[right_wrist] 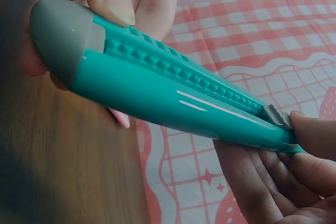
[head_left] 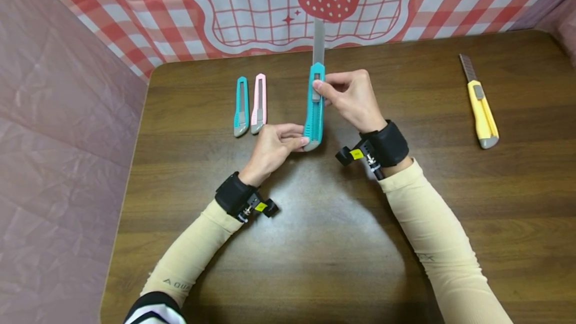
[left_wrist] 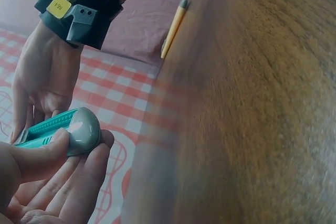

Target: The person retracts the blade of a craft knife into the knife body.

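A teal utility knife (head_left: 315,109) is held up over the table, its long blade (head_left: 318,44) out and pointing away from me. My left hand (head_left: 275,145) pinches its grey end cap (right_wrist: 60,38) between thumb and fingers. Higher up the body, my right hand (head_left: 353,96) grips the knife with the thumb on the grey slider (head_left: 316,95), which sits near the blade end. In the right wrist view the toothed track (right_wrist: 178,69) lies bare between cap and slider.
Left of the hands lie a second teal utility knife (head_left: 241,109) and a pink one (head_left: 259,106), blades in. Far right on the wooden table (head_left: 315,244) lies a yellow utility knife (head_left: 483,114) with its blade out. A checked strawberry cloth (head_left: 252,14) hangs behind the table.
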{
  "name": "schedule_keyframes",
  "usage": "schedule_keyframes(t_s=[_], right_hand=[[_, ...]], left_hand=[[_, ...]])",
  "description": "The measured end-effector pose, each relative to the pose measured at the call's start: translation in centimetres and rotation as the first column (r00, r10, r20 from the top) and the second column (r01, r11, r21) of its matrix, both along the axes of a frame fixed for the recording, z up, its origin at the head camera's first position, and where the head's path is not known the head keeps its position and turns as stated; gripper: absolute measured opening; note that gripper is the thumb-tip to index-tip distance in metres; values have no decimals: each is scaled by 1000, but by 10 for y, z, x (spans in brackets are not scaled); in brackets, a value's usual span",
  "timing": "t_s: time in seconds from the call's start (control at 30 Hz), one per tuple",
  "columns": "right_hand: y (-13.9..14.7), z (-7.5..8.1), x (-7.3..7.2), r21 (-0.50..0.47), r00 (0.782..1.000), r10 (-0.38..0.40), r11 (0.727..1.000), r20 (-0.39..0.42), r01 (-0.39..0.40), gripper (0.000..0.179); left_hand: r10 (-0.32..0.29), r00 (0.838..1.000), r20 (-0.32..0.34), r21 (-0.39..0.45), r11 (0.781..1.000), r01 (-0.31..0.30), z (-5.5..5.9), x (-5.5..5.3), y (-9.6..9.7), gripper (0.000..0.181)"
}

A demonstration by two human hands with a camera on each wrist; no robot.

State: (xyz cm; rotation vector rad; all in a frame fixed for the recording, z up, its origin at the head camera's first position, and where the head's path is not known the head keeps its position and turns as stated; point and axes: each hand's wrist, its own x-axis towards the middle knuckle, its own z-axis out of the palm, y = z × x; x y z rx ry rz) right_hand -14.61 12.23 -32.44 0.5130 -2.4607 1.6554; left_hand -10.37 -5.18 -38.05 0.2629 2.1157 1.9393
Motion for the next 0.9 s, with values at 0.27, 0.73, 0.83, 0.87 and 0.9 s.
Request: schedule_keyframes(t_s=[0.27,0.73,0.83,0.87,0.9], right_hand=[[-1,-1,0,-10,1000,-15,1000,16,15,19],[0,-16,-10,-79,999,2,997,46,2,22],[2,-27,-16,-64,999,-7,998,41,10,24],[2,-29,-17,-59,999,-10,998,39,13,25],[2,-30,-18,-54,999,-14,998,36,15,26]], left_hand=[[12,1000,1,47,999,-12,-23,-11,-2,25],[34,999,-29,74,997,-32,-24,-11,-3,28],[40,999,-30,78,996,-38,-24,-11,-3,29],[42,999,-30,78,996,-39,-24,-11,-3,29],[42,999,-31,79,996,-39,-25,-11,-3,29]])
